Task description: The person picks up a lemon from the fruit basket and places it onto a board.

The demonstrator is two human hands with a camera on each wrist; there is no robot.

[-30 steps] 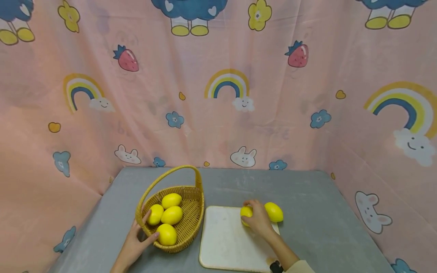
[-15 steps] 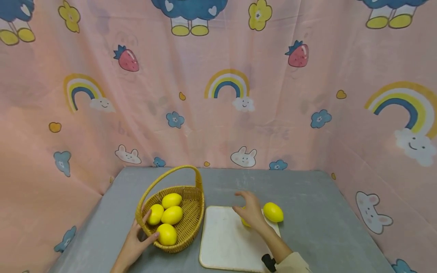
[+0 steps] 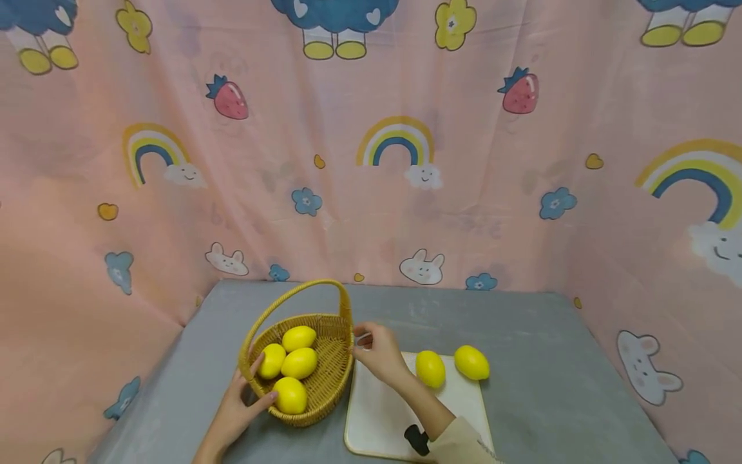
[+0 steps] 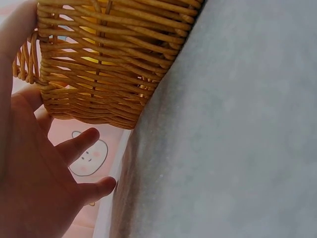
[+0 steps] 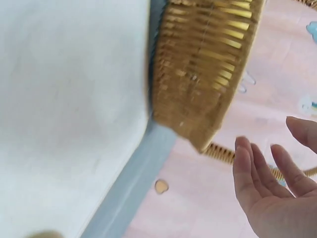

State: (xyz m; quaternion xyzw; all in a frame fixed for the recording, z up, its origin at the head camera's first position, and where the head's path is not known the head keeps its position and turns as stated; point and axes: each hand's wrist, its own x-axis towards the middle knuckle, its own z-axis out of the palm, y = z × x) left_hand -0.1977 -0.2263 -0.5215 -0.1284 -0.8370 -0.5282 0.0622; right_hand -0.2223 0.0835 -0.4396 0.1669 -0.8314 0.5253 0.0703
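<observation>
A woven wicker basket (image 3: 330,380) with a tall handle stands on the left, several yellow lemons (image 3: 299,363) lying inside. My left hand (image 3: 234,403) holds its left rim, thumb and a finger over the edge beside the lemons. In the left wrist view two fingers (image 4: 79,146) of that hand extend below the wickerwork. My right hand (image 3: 379,351) is at the basket's right rim with fingers loosely bent and nothing in them; the right wrist view shows them apart near the handle. One lemon (image 3: 430,369) rests on a white board (image 3: 377,412), another lemon (image 3: 472,363) at its far right corner.
The white board lies just right of the basket on a grey tabletop (image 3: 556,386). A pink patterned cloth (image 3: 371,225) hangs behind the table and along its sides. The basket's handle (image 3: 278,306) arches above the lemons.
My right hand has let go of the lemon on the board and moved left to the basket's right rim. The left hand keeps its hold on the basket. The head view has shifted slightly.
</observation>
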